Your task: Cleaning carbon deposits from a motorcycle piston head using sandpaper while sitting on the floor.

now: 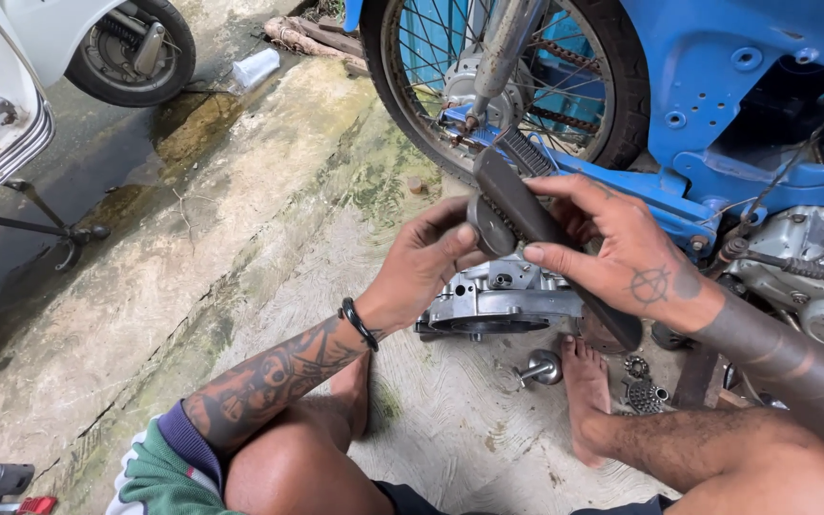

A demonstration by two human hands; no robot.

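Dark metal chain cover [550,243] sits gripped in both our hands: left hand [431,257] pinches its round end, right hand [622,257] clasps its middle, above one silver engine casing [498,300] and two bare feet.

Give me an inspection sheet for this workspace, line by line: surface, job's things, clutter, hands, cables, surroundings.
Surface: rough concrete floor, stained with green moss, wet at upper left.
Job's things: long dark chain cover held up in front of the blue motorcycle; silver engine cover on the floor under it.
Clutter: sprockets and a small metal part lying by the bare foot.
Hands: left hand grips the cover's round end; right hand grips its middle.
Cables: thin cable near the engine.
Surroundings: white scooter at upper left, plastic cup behind.
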